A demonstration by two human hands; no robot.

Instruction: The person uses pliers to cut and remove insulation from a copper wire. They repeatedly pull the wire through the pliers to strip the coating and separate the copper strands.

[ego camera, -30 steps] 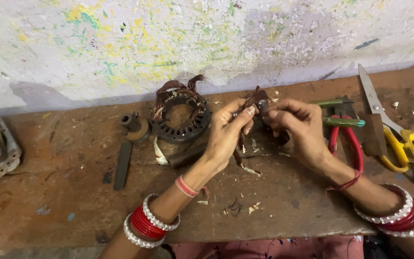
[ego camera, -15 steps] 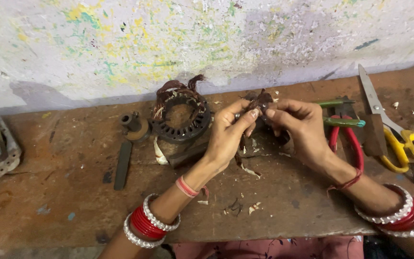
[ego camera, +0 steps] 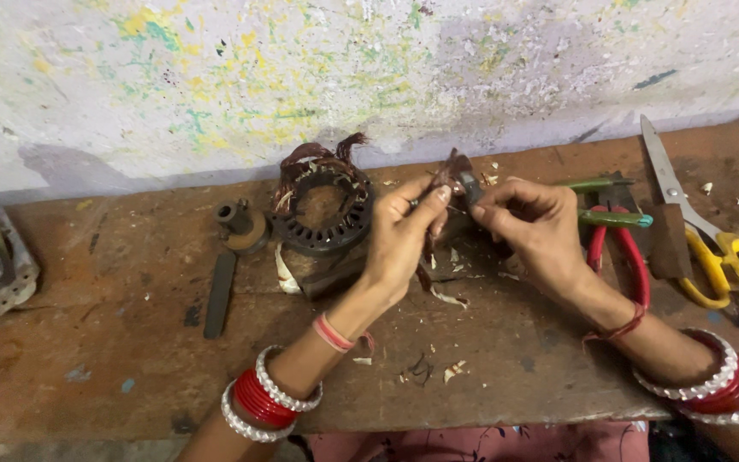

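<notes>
Copper wire bundle [ego camera: 453, 171], reddish-brown, is pinched between the left hand [ego camera: 404, 235] and right hand [ego camera: 536, 227], fingertips closed on it above the wooden bench [ego camera: 130, 368]. Judged light, springy and easily kinked; grip near the strand ends. At ten o'clock behind lies a stator ring [ego camera: 322, 210]; at three o'clock, yellow-handled scissors [ego camera: 712, 248].

A small repair workshop: a worn wooden surface [ego camera: 113, 359] against a paint-flecked wall [ego camera: 215, 77] carries a motor stator [ego camera: 322, 214], pliers [ego camera: 617, 248], yellow-handled scissors [ego camera: 720, 257] and insulation scraps [ego camera: 451, 372].
</notes>
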